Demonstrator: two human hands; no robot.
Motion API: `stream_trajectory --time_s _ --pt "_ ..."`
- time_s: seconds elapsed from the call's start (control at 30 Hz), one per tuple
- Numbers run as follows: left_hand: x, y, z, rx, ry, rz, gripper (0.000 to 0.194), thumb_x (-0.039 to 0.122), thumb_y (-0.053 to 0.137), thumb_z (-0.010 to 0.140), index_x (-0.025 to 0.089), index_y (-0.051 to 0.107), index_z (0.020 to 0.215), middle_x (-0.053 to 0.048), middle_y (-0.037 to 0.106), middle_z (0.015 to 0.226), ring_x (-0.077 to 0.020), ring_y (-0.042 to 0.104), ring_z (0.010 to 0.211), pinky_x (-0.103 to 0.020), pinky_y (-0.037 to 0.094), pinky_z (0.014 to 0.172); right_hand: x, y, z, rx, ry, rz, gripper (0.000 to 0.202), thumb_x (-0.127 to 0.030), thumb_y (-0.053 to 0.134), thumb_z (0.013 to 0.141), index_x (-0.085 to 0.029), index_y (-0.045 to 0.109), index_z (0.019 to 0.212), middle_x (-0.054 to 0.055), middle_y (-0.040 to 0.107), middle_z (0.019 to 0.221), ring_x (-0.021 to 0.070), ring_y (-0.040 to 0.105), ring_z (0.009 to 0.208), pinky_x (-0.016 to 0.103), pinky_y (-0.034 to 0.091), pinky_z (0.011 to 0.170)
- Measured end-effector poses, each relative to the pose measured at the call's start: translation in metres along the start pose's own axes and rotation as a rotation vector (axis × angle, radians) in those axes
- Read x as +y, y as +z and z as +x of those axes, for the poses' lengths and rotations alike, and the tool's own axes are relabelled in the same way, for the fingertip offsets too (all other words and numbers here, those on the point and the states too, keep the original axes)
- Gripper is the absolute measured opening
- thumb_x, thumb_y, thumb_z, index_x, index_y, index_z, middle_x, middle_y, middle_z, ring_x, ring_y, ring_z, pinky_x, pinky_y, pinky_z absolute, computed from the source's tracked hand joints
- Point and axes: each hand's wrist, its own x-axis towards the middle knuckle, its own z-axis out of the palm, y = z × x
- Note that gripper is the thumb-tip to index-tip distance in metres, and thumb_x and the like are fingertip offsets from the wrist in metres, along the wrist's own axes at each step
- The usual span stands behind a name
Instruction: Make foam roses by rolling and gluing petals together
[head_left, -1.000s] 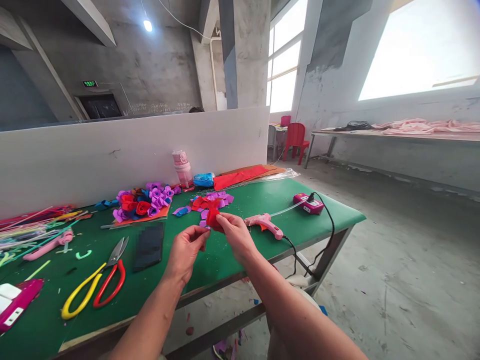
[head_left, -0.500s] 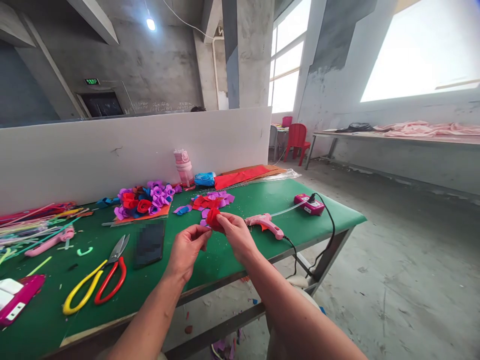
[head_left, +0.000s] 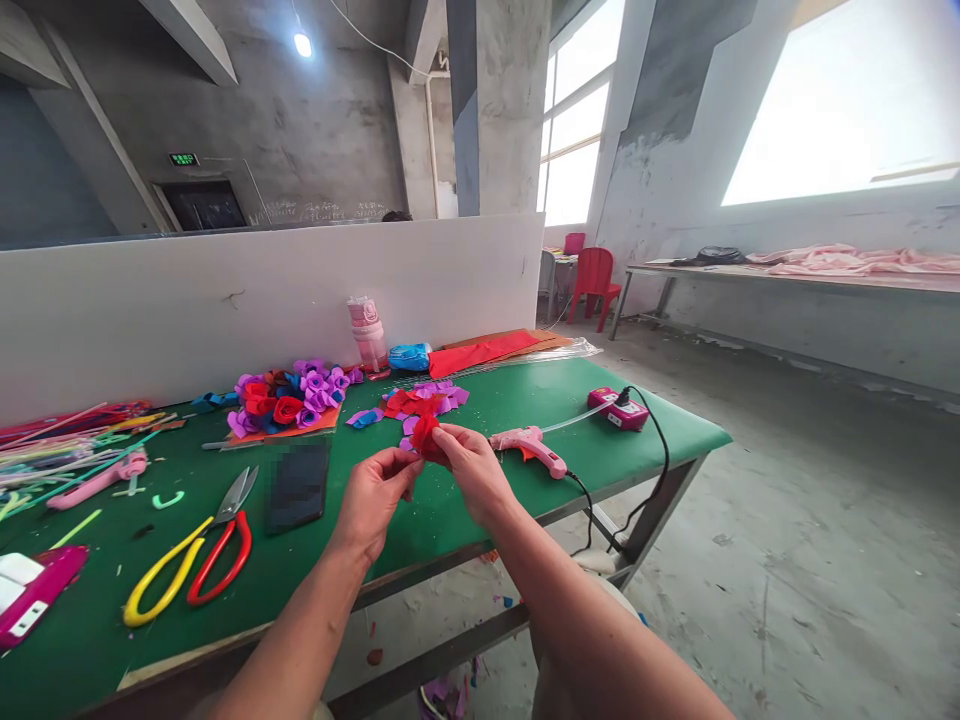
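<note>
A red crepe-paper flower (head_left: 426, 438) is held above the green table. My right hand (head_left: 469, 465) pinches its right side between thumb and fingers. Just below and left of the flower, my left hand (head_left: 379, 495) is closed in a pinch; what lies between its fingertips is too small to make out. Behind the flower are loose red and purple paper petals (head_left: 448, 397). To the right of my right hand a pink glue gun (head_left: 531, 445) lies on its side, a clear glue stick reaching from its back.
Yellow-and-red-handled scissors (head_left: 217, 535) and a dark phone (head_left: 298, 487) lie left of my hands. Finished paper flowers (head_left: 300, 397) are heaped behind them. A pink bottle (head_left: 367, 338) stands by the white partition (head_left: 285, 290). A power strip (head_left: 619, 409) with a cord sits at right.
Hardly anything differs. Both hands stay at the red flower, which seems turned very slightly, and the view has shifted a little.
</note>
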Motion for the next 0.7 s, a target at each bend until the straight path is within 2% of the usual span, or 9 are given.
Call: stream_trajectory --time_s 0.4,0.7 --pt "-0.0007 0.0002 0.0005 -0.001 -0.006 -0.021 0.031 0.04 0.079 0.054 0.014 0.069 0.07 0.002 0.055 0.057 -0.0074 0.039 0.05 -0.021 0.032 0.048 0.0013 0.0002 -0.0011 -0.013 -0.015 0.0 0.024 -0.037 0.058 0.074 -0.017 0.071 0.075 0.003 0.069 0.073 0.015 0.061 0.071 0.029 0.046 0.078" --pt "-0.001 0.0001 0.0012 0.021 -0.05 -0.042 0.033 0.04 0.081 0.051 0.014 0.069 0.067 0.001 0.058 0.06 -0.0078 0.043 0.05 -0.022 0.036 0.049 -0.0034 0.0034 -0.0051 0.0 0.012 -0.018 0.024 -0.038 0.06 0.072 -0.017 0.07 0.075 0.003 0.067 0.071 0.0145 0.06 0.071 0.029 0.045 0.079"
